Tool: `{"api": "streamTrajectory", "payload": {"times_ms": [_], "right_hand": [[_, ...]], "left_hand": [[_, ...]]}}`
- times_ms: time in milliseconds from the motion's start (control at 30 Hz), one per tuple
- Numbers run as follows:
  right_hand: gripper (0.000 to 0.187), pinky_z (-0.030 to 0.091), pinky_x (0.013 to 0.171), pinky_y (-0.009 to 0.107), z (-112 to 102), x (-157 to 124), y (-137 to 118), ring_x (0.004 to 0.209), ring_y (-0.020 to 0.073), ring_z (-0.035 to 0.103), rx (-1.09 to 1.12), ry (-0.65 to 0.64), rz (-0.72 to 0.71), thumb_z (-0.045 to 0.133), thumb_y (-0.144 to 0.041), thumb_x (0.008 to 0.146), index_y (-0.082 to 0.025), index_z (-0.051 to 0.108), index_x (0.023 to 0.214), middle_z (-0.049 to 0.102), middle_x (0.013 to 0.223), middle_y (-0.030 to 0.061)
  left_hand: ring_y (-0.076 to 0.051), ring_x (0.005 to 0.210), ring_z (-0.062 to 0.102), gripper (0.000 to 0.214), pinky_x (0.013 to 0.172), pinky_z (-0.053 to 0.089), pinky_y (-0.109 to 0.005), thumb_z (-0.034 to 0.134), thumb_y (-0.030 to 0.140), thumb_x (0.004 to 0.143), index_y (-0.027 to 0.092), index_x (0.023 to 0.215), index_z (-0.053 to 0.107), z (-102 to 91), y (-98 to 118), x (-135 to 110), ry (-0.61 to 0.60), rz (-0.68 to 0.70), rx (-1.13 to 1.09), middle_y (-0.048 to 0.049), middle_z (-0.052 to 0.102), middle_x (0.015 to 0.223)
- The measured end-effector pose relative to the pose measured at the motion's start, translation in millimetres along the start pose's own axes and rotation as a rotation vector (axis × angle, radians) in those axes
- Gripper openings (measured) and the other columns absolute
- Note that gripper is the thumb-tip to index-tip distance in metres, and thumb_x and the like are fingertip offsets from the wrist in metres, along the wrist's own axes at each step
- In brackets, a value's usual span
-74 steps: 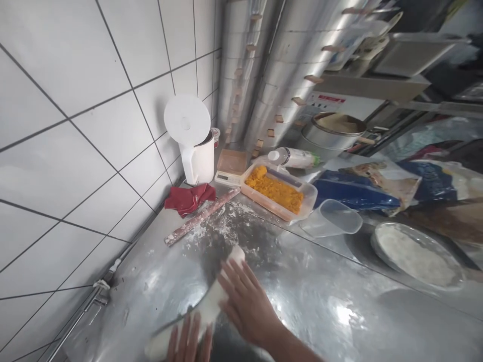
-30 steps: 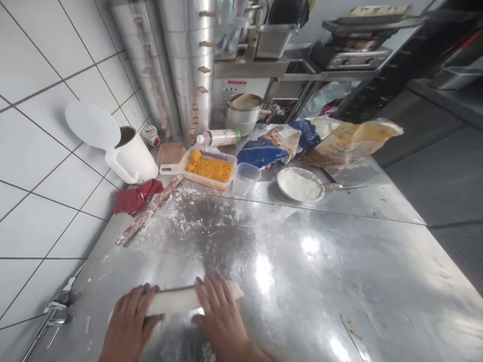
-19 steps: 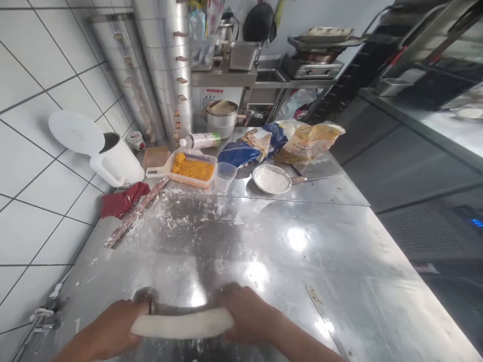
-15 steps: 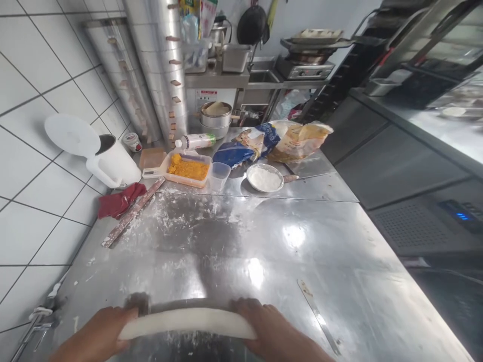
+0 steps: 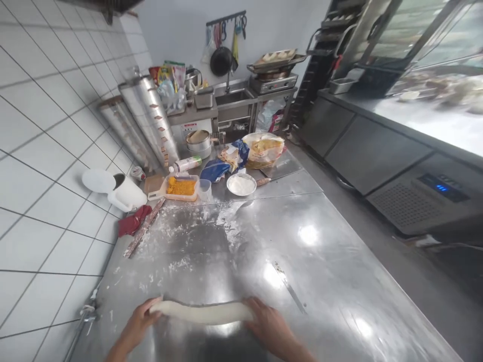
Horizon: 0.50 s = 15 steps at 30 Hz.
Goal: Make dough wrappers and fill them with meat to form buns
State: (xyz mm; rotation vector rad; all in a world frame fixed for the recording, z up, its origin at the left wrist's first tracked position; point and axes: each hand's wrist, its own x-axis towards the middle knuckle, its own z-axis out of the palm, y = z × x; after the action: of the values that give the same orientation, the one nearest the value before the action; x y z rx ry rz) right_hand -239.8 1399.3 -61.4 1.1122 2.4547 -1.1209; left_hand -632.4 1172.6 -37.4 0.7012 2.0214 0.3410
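A long, pale roll of dough point(image 5: 206, 313) stretches between my two hands, low over the front of the steel table point(image 5: 264, 226). My left hand point(image 5: 140, 318) pinches its left end between thumb and fingers. Around the right end my right hand point(image 5: 266, 322) is closed, covering that tip. The dough bends slightly, and whether it touches the steel I cannot tell. To the right of my right hand lies a long flat metal blade point(image 5: 290, 287) with residue on it.
Flour is scattered mid-table. Toward the back stand a bowl of flour point(image 5: 241, 185), a tub of orange filling point(image 5: 181, 187), a clear cup point(image 5: 205, 190), food bags point(image 5: 262, 151) and a white jug point(image 5: 128, 192). A floury stick point(image 5: 145, 229) and a red cloth point(image 5: 134, 221) lie along the tiled wall.
The view has tilted up and swung. My left hand has shifted from gripping the dough's end to a fingertip pinch; the dough now looks wavier. My right hand still holds its end.
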Motion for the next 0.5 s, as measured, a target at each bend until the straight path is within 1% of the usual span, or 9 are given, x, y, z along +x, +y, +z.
{"api": "streamTrajectory", "payload": {"times_ms": [67, 133, 167, 233, 300, 333, 400, 433, 500], "right_hand": [[0.053, 0.056, 0.096, 0.036, 11.9, -6.9, -3.5, 0.113, 0.0258, 0.073, 0.024, 0.043, 0.016, 0.052, -0.017, 0.084, -0.030, 0.064, 0.134, 0.068, 0.136, 0.0087], [0.057, 0.057, 0.096, 0.039, 21.6, -13.5, -7.0, 0.115, 0.0288, 0.073, 0.016, 0.089, 0.047, 0.054, -0.015, 0.081, -0.030, 0.064, 0.135, 0.067, 0.138, 0.0106], [0.058, 0.058, 0.094, 0.041, 24.7, -16.5, -7.9, 0.115, 0.0313, 0.073, 0.006, 0.105, 0.059, 0.058, -0.016, 0.079, -0.030, 0.065, 0.134, 0.069, 0.136, 0.0112], [0.055, 0.059, 0.088, 0.044, 26.5, -21.6, -7.3, 0.108, 0.0351, 0.075, -0.015, 0.129, 0.074, 0.066, -0.019, 0.075, -0.031, 0.068, 0.128, 0.075, 0.123, 0.0105], [0.044, 0.059, 0.087, 0.046, 23.2, -25.7, -4.7, 0.102, 0.0356, 0.076, -0.030, 0.161, 0.067, 0.069, -0.023, 0.077, -0.033, 0.072, 0.120, 0.078, 0.110, 0.0085], [0.039, 0.058, 0.089, 0.048, 21.1, -27.3, -3.9, 0.102, 0.0359, 0.075, -0.039, 0.186, 0.060, 0.070, -0.025, 0.079, -0.033, 0.073, 0.116, 0.078, 0.108, 0.0083], [0.039, 0.054, 0.100, 0.055, 19.9, -28.2, -6.5, 0.114, 0.0382, 0.070, -0.061, 0.241, 0.042, 0.073, -0.024, 0.078, -0.032, 0.073, 0.116, 0.076, 0.117, 0.0098], [0.044, 0.050, 0.106, 0.058, 21.9, -27.0, -10.8, 0.123, 0.0399, 0.065, -0.071, 0.262, 0.029, 0.076, -0.023, 0.076, -0.031, 0.073, 0.119, 0.074, 0.125, 0.0109], [0.062, 0.045, 0.115, 0.058, 32.1, -19.6, -26.1, 0.134, 0.0412, 0.058, -0.086, 0.273, -0.012, 0.084, -0.023, 0.070, -0.029, 0.069, 0.130, 0.067, 0.140, 0.0124]], "left_hand": [[-0.029, 0.123, 0.070, 0.076, 0.103, 0.057, -0.035, 0.043, 0.078, 0.083, 0.023, 0.128, 0.070, 31.0, 14.2, -2.2, 0.098, -0.022, 0.014, -0.0095, 0.073, 0.136], [-0.031, 0.120, 0.072, 0.073, 0.100, 0.059, -0.038, 0.040, 0.075, 0.087, 0.021, 0.126, 0.069, 56.6, 25.0, -4.7, 0.181, -0.053, 0.056, -0.0126, 0.075, 0.131], [-0.032, 0.119, 0.072, 0.069, 0.099, 0.059, -0.039, 0.040, 0.073, 0.088, 0.021, 0.122, 0.070, 64.2, 28.4, -6.9, 0.212, -0.065, 0.082, -0.0129, 0.076, 0.127], [-0.033, 0.115, 0.074, 0.059, 0.097, 0.059, -0.040, 0.041, 0.069, 0.091, 0.023, 0.111, 0.073, 66.2, 31.5, -14.1, 0.258, -0.087, 0.143, -0.0123, 0.079, 0.115], [-0.036, 0.108, 0.076, 0.054, 0.094, 0.059, -0.045, 0.039, 0.065, 0.093, 0.025, 0.103, 0.074, 54.8, 32.2, -24.0, 0.290, -0.107, 0.212, -0.0130, 0.080, 0.105], [-0.038, 0.110, 0.075, 0.053, 0.096, 0.058, -0.050, 0.037, 0.061, 0.094, 0.025, 0.103, 0.075, 48.0, 33.2, -28.9, 0.305, -0.108, 0.252, -0.0144, 0.079, 0.105], [-0.042, 0.124, 0.068, 0.051, 0.107, 0.051, -0.059, 0.037, 0.054, 0.095, 0.025, 0.111, 0.076, 41.5, 39.7, -35.4, 0.323, -0.074, 0.337, -0.0185, 0.076, 0.119], [-0.043, 0.133, 0.062, 0.051, 0.115, 0.045, -0.060, 0.038, 0.051, 0.095, 0.024, 0.119, 0.075, 44.8, 45.7, -36.1, 0.313, -0.035, 0.375, -0.0200, 0.072, 0.130], [-0.040, 0.146, 0.050, 0.054, 0.126, 0.034, -0.055, 0.046, 0.046, 0.092, 0.022, 0.134, 0.069, 66.1, 63.0, -31.0, 0.233, 0.078, 0.428, -0.0194, 0.062, 0.148]]}}
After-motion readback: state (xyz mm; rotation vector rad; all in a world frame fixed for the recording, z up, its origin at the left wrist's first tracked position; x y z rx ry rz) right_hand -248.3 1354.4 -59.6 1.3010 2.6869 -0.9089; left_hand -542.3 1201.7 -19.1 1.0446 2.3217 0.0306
